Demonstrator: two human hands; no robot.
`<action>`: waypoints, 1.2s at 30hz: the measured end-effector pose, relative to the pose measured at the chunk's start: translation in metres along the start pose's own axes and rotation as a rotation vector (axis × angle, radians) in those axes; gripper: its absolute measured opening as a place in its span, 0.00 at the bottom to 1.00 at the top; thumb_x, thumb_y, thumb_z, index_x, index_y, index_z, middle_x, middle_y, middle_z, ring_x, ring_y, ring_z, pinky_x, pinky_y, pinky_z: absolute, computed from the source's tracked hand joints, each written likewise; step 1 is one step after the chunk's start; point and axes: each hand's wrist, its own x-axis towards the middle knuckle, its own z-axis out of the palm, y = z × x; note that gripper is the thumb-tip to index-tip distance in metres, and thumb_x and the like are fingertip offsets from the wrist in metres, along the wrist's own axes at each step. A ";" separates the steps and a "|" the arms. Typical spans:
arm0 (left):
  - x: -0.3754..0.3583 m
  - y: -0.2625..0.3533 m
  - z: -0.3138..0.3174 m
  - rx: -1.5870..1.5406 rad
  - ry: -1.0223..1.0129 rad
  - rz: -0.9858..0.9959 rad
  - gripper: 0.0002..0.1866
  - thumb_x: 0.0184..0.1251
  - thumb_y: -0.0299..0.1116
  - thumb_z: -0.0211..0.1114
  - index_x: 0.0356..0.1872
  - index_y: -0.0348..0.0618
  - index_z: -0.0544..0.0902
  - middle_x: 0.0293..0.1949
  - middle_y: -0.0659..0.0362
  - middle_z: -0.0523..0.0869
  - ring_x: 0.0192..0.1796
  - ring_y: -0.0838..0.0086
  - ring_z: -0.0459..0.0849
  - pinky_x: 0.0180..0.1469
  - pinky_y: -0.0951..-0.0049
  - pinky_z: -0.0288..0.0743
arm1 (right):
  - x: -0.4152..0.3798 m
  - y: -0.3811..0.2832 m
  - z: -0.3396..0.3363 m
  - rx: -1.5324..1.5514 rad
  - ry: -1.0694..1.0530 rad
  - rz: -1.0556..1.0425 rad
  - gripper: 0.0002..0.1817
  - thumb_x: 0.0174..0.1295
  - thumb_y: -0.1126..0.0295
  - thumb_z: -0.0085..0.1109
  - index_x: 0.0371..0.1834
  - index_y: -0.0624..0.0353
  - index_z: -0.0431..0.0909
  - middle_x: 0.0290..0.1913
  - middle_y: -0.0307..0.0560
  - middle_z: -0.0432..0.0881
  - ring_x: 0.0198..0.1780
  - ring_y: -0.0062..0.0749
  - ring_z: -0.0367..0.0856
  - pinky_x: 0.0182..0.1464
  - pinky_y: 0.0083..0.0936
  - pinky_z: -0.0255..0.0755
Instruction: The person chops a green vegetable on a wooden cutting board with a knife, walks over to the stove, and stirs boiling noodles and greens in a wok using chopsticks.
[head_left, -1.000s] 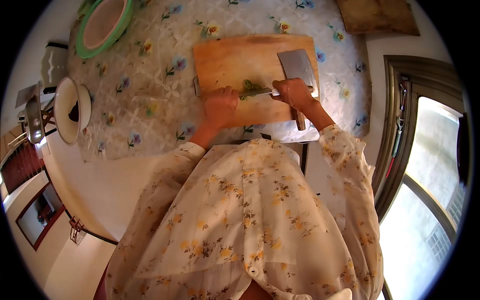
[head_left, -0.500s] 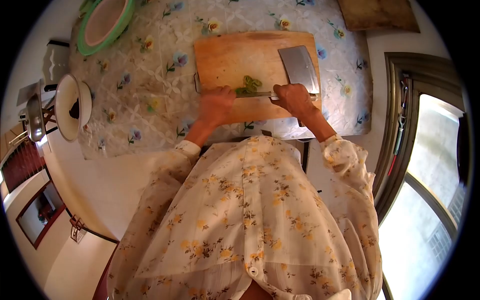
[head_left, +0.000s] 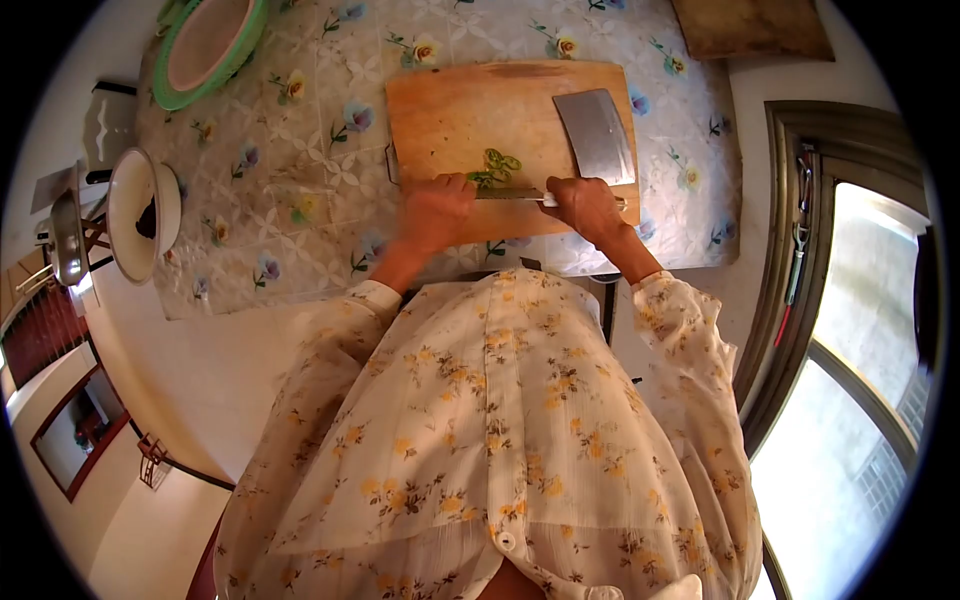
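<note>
Head view: knife work on the cutting board [head_left: 460,110], upper centre.
Left to right: your left hand [head_left: 438,212] looks curled, contents hidden, cannot tell; tuck its fingertips. Green slices [head_left: 503,161] lie beside it, frame centre. Guide the knife [head_left: 512,194] level; your right hand [head_left: 592,208] wraps its handle. Mind the cleaver [head_left: 600,135], right of centre.

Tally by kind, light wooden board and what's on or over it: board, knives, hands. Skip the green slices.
Light wooden board: 1
Knives: 2 (cleaver lying flat, slim knife in grip)
Hands: 2 (left hand, right hand)
Total: 5
</note>
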 end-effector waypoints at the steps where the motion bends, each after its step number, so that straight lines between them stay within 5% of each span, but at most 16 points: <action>1: 0.002 0.002 0.000 0.068 -0.049 0.021 0.05 0.45 0.31 0.64 0.21 0.45 0.76 0.24 0.62 0.75 0.28 0.67 0.77 0.27 0.67 0.71 | -0.001 0.002 0.003 -0.004 0.001 -0.001 0.14 0.48 0.58 0.64 0.22 0.56 0.73 0.20 0.46 0.79 0.25 0.40 0.80 0.29 0.31 0.73; 13: 0.009 -0.007 0.010 0.036 0.149 -0.077 0.04 0.41 0.29 0.61 0.19 0.44 0.74 0.23 0.61 0.74 0.29 0.68 0.78 0.26 0.69 0.72 | 0.034 0.017 -0.017 -0.084 -0.019 -0.106 0.15 0.49 0.57 0.63 0.25 0.57 0.73 0.21 0.46 0.79 0.26 0.42 0.80 0.28 0.34 0.73; 16: 0.011 -0.006 0.016 0.087 0.027 -0.093 0.05 0.41 0.30 0.61 0.18 0.45 0.74 0.23 0.61 0.73 0.29 0.68 0.78 0.26 0.69 0.73 | 0.033 0.027 -0.002 -0.051 0.021 -0.123 0.16 0.49 0.56 0.63 0.25 0.57 0.73 0.20 0.48 0.79 0.25 0.43 0.80 0.28 0.35 0.72; 25: 0.016 0.000 -0.006 -0.070 0.080 -0.234 0.04 0.45 0.30 0.60 0.18 0.45 0.74 0.25 0.61 0.76 0.30 0.66 0.79 0.27 0.66 0.72 | 0.048 0.012 -0.051 -0.211 -0.092 -0.198 0.16 0.51 0.55 0.62 0.26 0.57 0.74 0.25 0.47 0.80 0.29 0.42 0.81 0.31 0.32 0.73; 32: 0.021 -0.005 0.016 0.136 0.004 -0.110 0.09 0.49 0.36 0.67 0.20 0.45 0.77 0.23 0.59 0.77 0.27 0.65 0.79 0.26 0.66 0.72 | 0.044 0.037 -0.018 -0.106 -0.036 -0.181 0.16 0.50 0.55 0.63 0.26 0.55 0.73 0.22 0.46 0.79 0.28 0.42 0.80 0.29 0.36 0.71; 36: 0.018 -0.005 0.002 -0.031 0.070 -0.145 0.06 0.47 0.33 0.65 0.21 0.44 0.78 0.25 0.60 0.78 0.29 0.67 0.79 0.26 0.67 0.72 | 0.041 0.022 -0.037 -0.135 -0.022 -0.188 0.16 0.50 0.55 0.63 0.25 0.55 0.73 0.21 0.45 0.78 0.27 0.42 0.80 0.29 0.36 0.71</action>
